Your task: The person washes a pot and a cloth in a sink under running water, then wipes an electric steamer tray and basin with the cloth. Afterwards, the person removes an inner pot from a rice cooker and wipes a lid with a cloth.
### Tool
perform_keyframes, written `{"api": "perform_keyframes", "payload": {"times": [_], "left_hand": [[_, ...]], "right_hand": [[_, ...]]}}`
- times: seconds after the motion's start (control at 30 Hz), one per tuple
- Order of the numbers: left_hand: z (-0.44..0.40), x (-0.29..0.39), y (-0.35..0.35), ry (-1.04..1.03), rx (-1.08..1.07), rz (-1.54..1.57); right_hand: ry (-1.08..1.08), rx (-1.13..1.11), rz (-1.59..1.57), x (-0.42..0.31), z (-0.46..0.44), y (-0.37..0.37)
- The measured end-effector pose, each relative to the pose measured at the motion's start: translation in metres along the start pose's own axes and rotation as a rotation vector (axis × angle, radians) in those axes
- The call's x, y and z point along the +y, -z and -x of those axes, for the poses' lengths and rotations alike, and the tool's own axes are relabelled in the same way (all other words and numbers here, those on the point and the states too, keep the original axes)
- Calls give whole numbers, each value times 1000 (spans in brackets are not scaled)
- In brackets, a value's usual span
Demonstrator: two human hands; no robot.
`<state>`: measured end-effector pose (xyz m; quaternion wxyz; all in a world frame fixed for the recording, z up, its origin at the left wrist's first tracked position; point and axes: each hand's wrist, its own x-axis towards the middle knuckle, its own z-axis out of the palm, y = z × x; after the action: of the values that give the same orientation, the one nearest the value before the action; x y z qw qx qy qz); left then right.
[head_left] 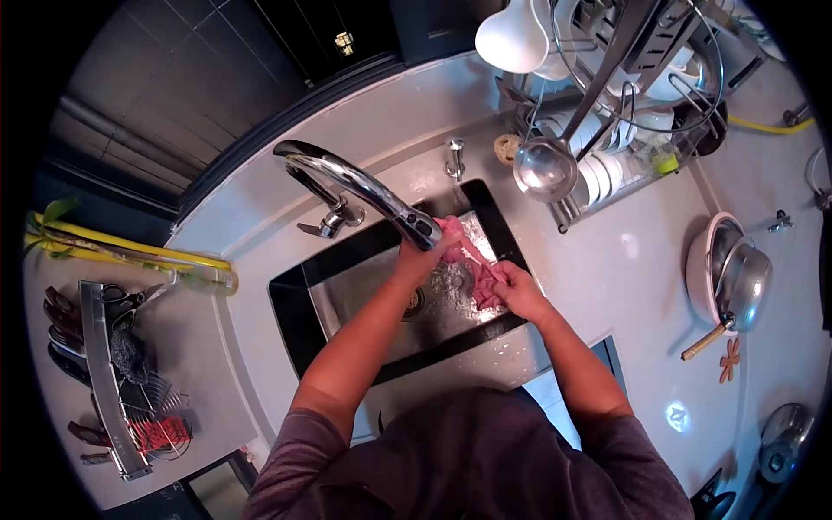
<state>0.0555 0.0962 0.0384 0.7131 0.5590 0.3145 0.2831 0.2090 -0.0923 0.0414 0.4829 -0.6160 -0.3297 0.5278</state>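
A bunched pink cloth (487,291) is stretched between my two hands over the sink (355,290). My left hand (419,262) is closed around its upper end, just beneath the faucet (368,182), whose spout partly hides the fingers. Fingers and thumb of my right hand (522,295) pinch the cloth near the sink's right edge, and a crumpled part hangs below. Water glistens on the sink floor by the drain (413,305).
A dish rack (598,199) holds white plates at the back right, with a ladle (546,169) hanging in front. A knife rack (108,381) stands at left. On the right are a pan (744,282) and a pink basin (704,260).
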Motion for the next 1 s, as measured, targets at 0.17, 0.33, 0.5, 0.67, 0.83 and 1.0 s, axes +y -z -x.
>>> {"api": "perform_keyframes", "payload": {"times": [0.17, 0.33, 0.5, 0.67, 0.83, 1.0], "left_hand": [[13, 3, 1, 111, 48, -56], [31, 27, -9, 254, -108, 51], [31, -8, 12, -103, 40, -144], [32, 28, 30, -5, 217, -45], [44, 49, 44, -300, 16, -732], [50, 25, 39, 153, 24, -6]], "right_hand": [[150, 96, 923, -27, 11, -14], [-40, 13, 922, -6, 0, -5], [363, 417, 432, -11, 16, -20], [0, -31, 680, 7, 33, 14], [50, 98, 534, 17, 32, 7], [-1, 169, -315, -15, 25, -6]]}}
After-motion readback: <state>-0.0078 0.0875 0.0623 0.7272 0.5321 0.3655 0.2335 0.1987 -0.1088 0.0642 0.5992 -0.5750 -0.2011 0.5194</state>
